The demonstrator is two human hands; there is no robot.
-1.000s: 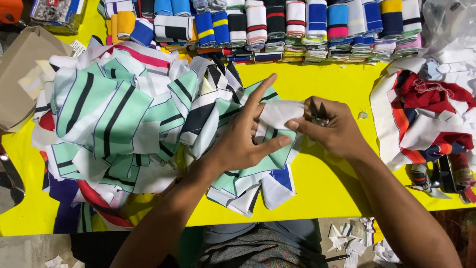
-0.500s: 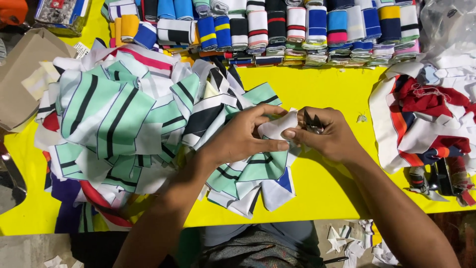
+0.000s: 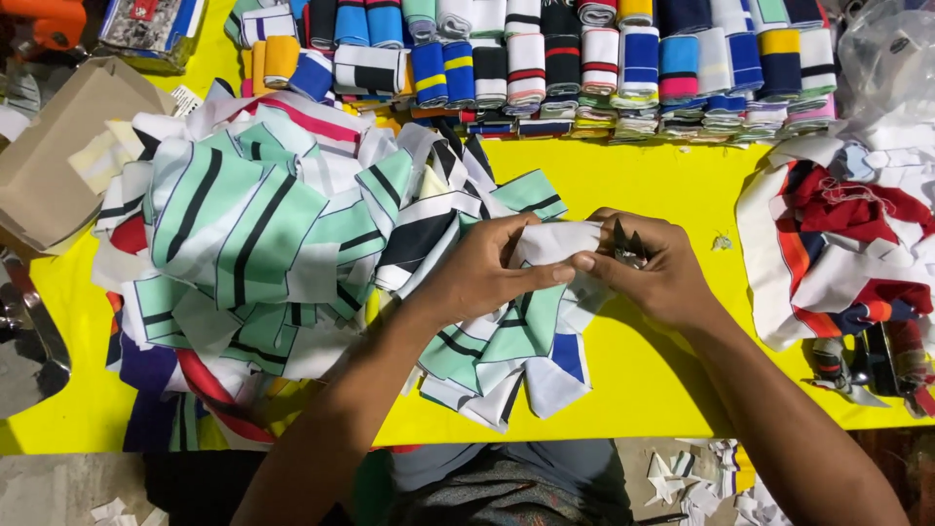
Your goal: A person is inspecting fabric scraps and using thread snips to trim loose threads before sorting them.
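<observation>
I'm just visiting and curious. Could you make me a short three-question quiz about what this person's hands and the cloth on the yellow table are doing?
1. True or false: both hands meet on one white cloth piece.
2. Which hand holds the small dark snips? A) left hand B) right hand
3. Fill in: the big heap of mint-striped cloth pieces lies to the person's ____.

Key
1. True: the left hand and the right hand pinch it together above the yellow table.
2. B.
3. Left; the red and white pile lies to the right, and folded striped stacks line the far edge.
</observation>
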